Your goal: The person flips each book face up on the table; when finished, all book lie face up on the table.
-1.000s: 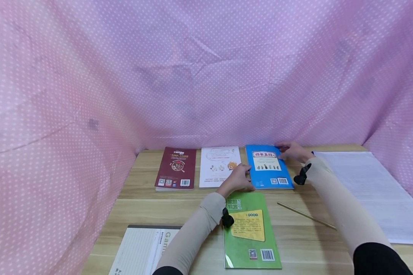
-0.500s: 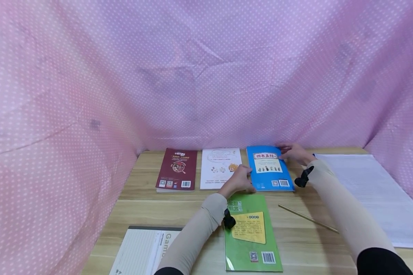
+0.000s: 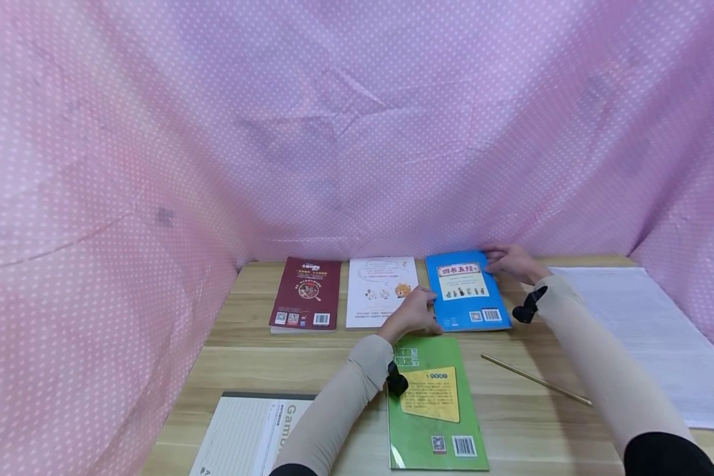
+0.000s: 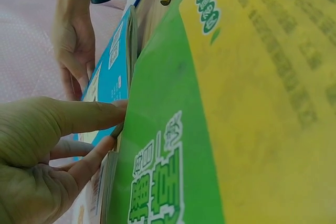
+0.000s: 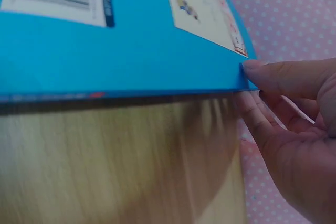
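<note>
A blue book (image 3: 467, 311) lies at the back of the table, its cover showing a cream title panel and a barcode. At its far right edge, my right hand (image 3: 516, 262) pinches it. The right wrist view shows that thumb (image 5: 286, 77) on the cover and the fingers under the edge. My left hand (image 3: 413, 311) holds the near left corner of the blue book (image 4: 119, 51) between thumb and fingers. A green book (image 3: 437, 436) with a yellow panel lies just in front of the left hand, partly under the left wrist.
A white book (image 3: 365, 311) and a maroon book (image 3: 285, 301) lie left of the blue one. A lined notebook (image 3: 232, 430) is at front left. A thin gold-coloured stick (image 3: 535, 379) and a large white sheet (image 3: 636, 330) lie right. Pink dotted cloth (image 3: 357, 132) surrounds the table (image 3: 238, 357).
My right hand has shifted slightly right and away, and the right side of the blue book has moved a little with it. The left hand has stayed at the near left corner.
</note>
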`<action>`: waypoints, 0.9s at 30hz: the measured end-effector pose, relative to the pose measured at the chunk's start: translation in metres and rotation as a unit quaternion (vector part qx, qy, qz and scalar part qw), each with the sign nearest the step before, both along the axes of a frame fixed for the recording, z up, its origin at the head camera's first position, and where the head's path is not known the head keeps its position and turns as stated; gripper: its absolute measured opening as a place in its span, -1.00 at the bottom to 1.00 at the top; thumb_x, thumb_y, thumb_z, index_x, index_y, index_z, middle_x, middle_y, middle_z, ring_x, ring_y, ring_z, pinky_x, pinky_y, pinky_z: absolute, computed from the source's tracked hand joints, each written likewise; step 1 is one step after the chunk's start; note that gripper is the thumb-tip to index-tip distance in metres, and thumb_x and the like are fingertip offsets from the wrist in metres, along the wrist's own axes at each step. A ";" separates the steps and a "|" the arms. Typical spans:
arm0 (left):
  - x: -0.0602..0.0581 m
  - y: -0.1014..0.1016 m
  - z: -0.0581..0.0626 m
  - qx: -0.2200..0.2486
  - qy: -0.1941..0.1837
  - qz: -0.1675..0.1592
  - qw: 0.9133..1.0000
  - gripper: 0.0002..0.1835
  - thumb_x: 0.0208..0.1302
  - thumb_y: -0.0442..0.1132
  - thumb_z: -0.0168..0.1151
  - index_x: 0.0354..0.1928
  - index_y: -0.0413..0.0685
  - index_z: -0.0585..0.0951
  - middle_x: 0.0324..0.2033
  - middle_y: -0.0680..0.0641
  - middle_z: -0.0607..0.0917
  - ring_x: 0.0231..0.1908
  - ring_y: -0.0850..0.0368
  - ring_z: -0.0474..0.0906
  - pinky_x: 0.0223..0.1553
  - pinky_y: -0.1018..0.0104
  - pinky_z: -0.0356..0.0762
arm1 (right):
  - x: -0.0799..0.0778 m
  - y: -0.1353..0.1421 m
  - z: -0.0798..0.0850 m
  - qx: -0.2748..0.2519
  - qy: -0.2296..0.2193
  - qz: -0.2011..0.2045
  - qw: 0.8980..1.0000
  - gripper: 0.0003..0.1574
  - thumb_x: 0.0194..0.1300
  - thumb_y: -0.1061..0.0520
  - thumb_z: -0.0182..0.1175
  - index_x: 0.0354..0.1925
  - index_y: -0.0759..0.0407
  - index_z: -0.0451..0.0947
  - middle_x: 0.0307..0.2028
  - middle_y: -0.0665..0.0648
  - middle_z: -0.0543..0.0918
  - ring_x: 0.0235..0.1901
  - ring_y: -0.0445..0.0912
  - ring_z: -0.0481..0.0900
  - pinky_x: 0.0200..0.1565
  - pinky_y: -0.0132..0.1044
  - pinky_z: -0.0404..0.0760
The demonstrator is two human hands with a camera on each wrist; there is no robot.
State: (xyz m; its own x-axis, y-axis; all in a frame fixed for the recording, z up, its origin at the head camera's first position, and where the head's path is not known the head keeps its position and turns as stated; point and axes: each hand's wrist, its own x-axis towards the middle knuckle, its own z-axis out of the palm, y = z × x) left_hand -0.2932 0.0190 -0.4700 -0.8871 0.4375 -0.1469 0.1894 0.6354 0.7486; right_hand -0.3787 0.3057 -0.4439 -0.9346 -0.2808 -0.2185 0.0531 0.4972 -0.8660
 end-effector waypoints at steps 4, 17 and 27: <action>0.000 0.000 0.000 -0.007 0.003 -0.007 1.000 -0.08 0.02 -0.27 0.62 0.46 -0.13 0.41 0.37 -0.09 0.40 0.27 0.04 0.43 0.29 0.27 0.53 | 0.003 0.001 0.008 0.020 0.021 0.003 1.000 -0.12 0.36 0.38 0.19 0.54 0.38 0.10 0.44 0.55 0.24 0.38 0.39 0.32 0.36 0.13 0.49; 0.002 -0.001 0.004 0.002 -0.008 -0.012 1.000 -0.11 0.03 -0.32 0.61 0.44 -0.15 0.42 0.34 -0.07 0.42 0.24 0.08 0.41 0.31 0.25 0.50 | 0.009 0.005 0.031 0.031 0.039 0.034 0.998 -0.07 0.37 0.30 0.23 0.57 0.33 0.04 0.54 0.48 0.07 0.46 0.43 0.16 0.44 0.31 0.26; 0.002 -0.001 0.003 -0.005 0.001 -0.023 1.000 -0.11 0.03 -0.33 0.61 0.45 -0.15 0.42 0.37 -0.07 0.40 0.27 0.11 0.38 0.31 0.28 0.49 | 0.014 0.007 0.035 0.022 0.049 0.039 0.998 -0.01 0.37 0.29 0.25 0.59 0.30 -0.02 0.56 0.44 0.05 0.47 0.41 0.17 0.43 0.28 0.29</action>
State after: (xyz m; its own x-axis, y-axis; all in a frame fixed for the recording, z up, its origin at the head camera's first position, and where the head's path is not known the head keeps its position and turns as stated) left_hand -0.2912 0.0184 -0.4668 -0.8669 0.4756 -0.1494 0.2195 0.6333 0.7421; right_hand -0.3647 0.3128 -0.4088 -0.9276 -0.3456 -0.1415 -0.0704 0.5339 -0.8426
